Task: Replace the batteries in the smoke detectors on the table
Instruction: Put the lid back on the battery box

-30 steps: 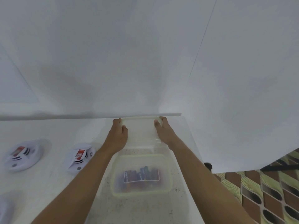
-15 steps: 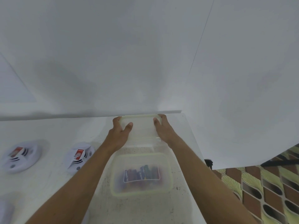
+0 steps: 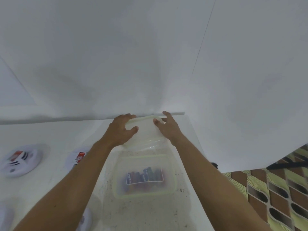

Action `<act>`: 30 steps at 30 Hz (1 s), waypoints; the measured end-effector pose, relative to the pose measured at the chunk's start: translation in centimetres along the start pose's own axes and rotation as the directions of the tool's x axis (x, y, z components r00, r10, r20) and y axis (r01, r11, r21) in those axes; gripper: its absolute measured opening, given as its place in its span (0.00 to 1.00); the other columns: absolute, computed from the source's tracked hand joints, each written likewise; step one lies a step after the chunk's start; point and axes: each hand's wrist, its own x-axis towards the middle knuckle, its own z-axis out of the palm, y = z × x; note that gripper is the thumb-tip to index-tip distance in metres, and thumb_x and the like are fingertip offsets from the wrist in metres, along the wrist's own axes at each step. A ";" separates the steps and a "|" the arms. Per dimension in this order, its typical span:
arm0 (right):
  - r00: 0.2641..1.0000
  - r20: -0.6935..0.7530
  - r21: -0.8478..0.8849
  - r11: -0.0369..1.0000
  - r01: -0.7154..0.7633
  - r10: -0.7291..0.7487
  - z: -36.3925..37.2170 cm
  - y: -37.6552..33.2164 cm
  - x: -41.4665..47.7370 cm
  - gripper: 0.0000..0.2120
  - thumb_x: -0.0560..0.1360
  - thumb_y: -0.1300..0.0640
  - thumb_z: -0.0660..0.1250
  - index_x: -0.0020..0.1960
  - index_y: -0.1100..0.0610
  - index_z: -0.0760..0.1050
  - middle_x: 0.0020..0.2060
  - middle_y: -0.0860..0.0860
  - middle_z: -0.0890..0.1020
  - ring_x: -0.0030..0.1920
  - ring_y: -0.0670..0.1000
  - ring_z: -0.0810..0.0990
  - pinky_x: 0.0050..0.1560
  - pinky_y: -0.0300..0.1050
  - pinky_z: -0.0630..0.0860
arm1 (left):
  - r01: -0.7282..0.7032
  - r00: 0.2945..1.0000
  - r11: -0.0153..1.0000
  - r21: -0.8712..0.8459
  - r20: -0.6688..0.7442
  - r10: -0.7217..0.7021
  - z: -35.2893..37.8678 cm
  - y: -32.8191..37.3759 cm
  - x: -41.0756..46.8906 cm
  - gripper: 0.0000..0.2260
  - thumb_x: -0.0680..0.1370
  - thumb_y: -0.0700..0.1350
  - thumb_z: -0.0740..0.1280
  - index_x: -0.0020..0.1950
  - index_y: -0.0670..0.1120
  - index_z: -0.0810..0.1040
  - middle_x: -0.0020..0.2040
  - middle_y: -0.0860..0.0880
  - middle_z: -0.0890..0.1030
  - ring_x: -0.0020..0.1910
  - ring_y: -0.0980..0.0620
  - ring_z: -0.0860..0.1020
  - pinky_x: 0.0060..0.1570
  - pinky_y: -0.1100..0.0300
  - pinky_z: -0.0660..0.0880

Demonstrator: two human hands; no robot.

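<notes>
Hands at the far edge of the counter (image 3: pixel 50 134): left hand (image 3: pixel 122 130) and right hand (image 3: pixel 167 129) flank a clear, empty-looking tub (image 3: pixel 146 133). Grip spread on both, fingers loose against its sides, thumbs on top, nothing pinched. Batteries (image 3: pixel 144 178) lie in a second tub (image 3: pixel 173 189) just nearer the body, between the forearms, the row running left to right. Reaching them likely means drawing back toward the chest, neither hand clearly nearer. Smoke detector (image 3: pixel 20 160) sits well off to the left, on the left hand's side. Second detector (image 3: pixel 75 160) is partly hidden behind the left forearm.
</notes>
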 end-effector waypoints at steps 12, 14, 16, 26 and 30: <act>0.998 0.049 0.034 0.998 -0.047 0.045 2.4 -0.2 -0.2 0.22 0.84 0.43 0.52 0.73 0.53 0.64 0.66 0.52 0.75 0.64 0.54 0.74 0.63 0.49 0.71 | 0.144 0.988 0.985 -0.096 0.065 -0.138 1.4 -0.4 -1.1 0.36 0.76 0.64 0.63 0.78 0.48 0.59 0.76 0.47 0.64 0.74 0.47 0.64 0.71 0.52 0.62; 0.997 0.068 0.012 0.999 -0.041 0.040 2.4 -0.2 0.0 0.22 0.84 0.43 0.51 0.74 0.53 0.64 0.66 0.52 0.75 0.64 0.54 0.74 0.61 0.48 0.71 | 0.168 0.983 0.971 -0.170 0.098 -0.153 1.4 -0.6 -1.1 0.37 0.76 0.65 0.63 0.79 0.50 0.57 0.77 0.51 0.63 0.75 0.50 0.63 0.70 0.55 0.61; 0.996 0.078 0.008 0.999 -0.040 0.039 2.3 -0.2 0.1 0.23 0.84 0.43 0.51 0.74 0.53 0.63 0.66 0.52 0.75 0.63 0.54 0.74 0.60 0.47 0.71 | 0.201 0.978 0.951 -0.235 0.111 -0.179 1.4 -0.8 -1.1 0.36 0.76 0.65 0.64 0.79 0.52 0.59 0.76 0.53 0.65 0.72 0.50 0.66 0.65 0.59 0.65; 0.996 0.082 0.008 0.999 -0.037 0.037 2.4 -0.3 0.2 0.23 0.84 0.43 0.52 0.75 0.54 0.61 0.67 0.54 0.74 0.61 0.53 0.73 0.61 0.49 0.71 | 0.184 0.982 0.952 -0.244 0.083 -0.169 1.2 -0.8 -1.0 0.27 0.76 0.62 0.66 0.72 0.53 0.69 0.64 0.54 0.76 0.59 0.51 0.76 0.58 0.56 0.73; 0.993 0.096 0.027 0.997 -0.065 0.062 2.2 -0.6 0.1 0.23 0.84 0.43 0.52 0.76 0.53 0.60 0.69 0.55 0.73 0.65 0.56 0.73 0.63 0.50 0.72 | 0.213 0.976 0.932 -0.294 0.117 -0.186 1.2 -0.8 -1.1 0.26 0.76 0.63 0.65 0.72 0.54 0.68 0.63 0.54 0.76 0.59 0.50 0.77 0.60 0.51 0.75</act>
